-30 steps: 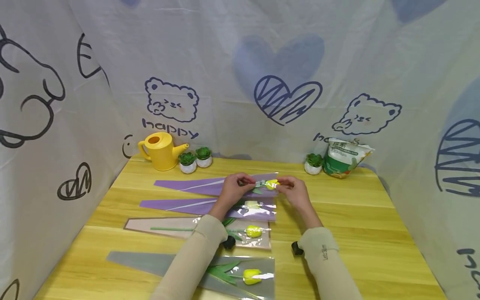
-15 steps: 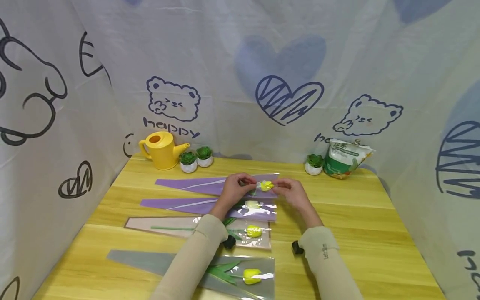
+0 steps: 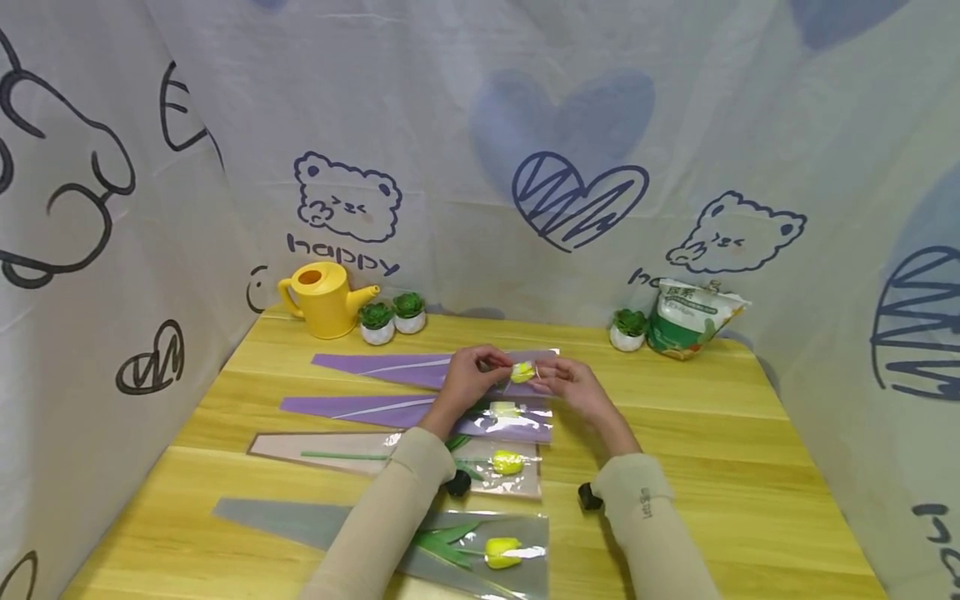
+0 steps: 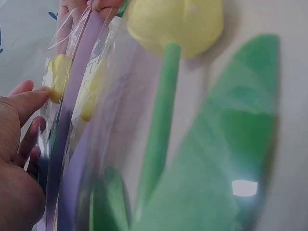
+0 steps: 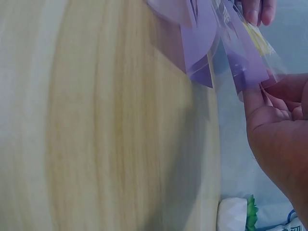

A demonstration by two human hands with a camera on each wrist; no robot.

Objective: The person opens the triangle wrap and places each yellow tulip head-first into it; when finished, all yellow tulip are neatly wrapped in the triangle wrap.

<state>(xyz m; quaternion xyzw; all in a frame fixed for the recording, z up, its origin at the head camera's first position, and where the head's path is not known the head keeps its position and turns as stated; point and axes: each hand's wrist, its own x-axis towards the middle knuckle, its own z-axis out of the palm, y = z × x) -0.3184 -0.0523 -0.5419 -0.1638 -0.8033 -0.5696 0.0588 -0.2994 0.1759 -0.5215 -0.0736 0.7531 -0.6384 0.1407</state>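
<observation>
Inspection finds the yellow tulip (image 3: pixel 522 372) in the farthest purple sleeve (image 3: pixel 390 368), between both hands; we see the left hand (image 3: pixel 467 377) pinching its left side, the right hand (image 3: pixel 564 379) pinching its right end.

You hold a yellow artificial tulip (image 3: pixel 522 372) with a green stem, partly inside a purple and clear plastic flower sleeve (image 3: pixel 420 372). The sleeve lies flat along the far side of the table, its narrow tip pointing left and its wide, clear mouth lifted slightly around the yellow bloom between your fingers.
</observation>
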